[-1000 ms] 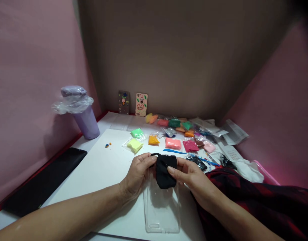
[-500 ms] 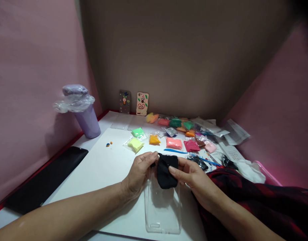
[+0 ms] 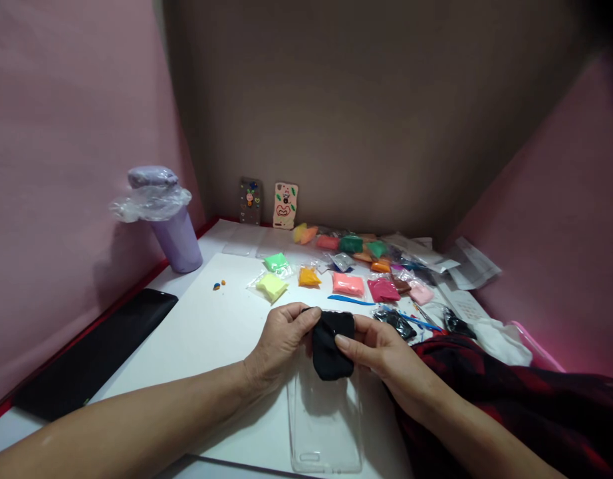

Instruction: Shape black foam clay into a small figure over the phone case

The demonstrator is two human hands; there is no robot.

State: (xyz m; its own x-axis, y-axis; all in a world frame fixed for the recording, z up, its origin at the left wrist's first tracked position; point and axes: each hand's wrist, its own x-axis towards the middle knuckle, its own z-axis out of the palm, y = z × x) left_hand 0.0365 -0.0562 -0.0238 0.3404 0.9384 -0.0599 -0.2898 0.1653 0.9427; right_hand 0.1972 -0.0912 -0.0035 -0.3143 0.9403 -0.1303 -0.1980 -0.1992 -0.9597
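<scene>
A clear phone case (image 3: 326, 432) lies lengthwise in front of me on the white board (image 3: 197, 352). Thin, flattened black clay (image 3: 331, 356) covers its upper part. My left hand (image 3: 284, 336) is closed at the case's upper left, its thumb pressing the clay's top left corner. From the right, my right hand (image 3: 379, 346) grips the case's side, with the thumb on the clay's face and the fingers partly hidden behind. The clay's lower edge is rounded, and the case below it is bare.
Bagged coloured clay, including a salmon pack (image 3: 348, 285) and a yellow pack (image 3: 271, 287), lies beyond my hands near a blue modelling tool (image 3: 351, 301). Two decorated phone cases (image 3: 285, 206) lean on the wall. A purple tumbler (image 3: 177, 236) and a black slab (image 3: 97, 352) stand left.
My left thumb has moved slightly right and down onto the clay's top left corner. The black bit that showed beside it is now covered. The right hand keeps its hold.
</scene>
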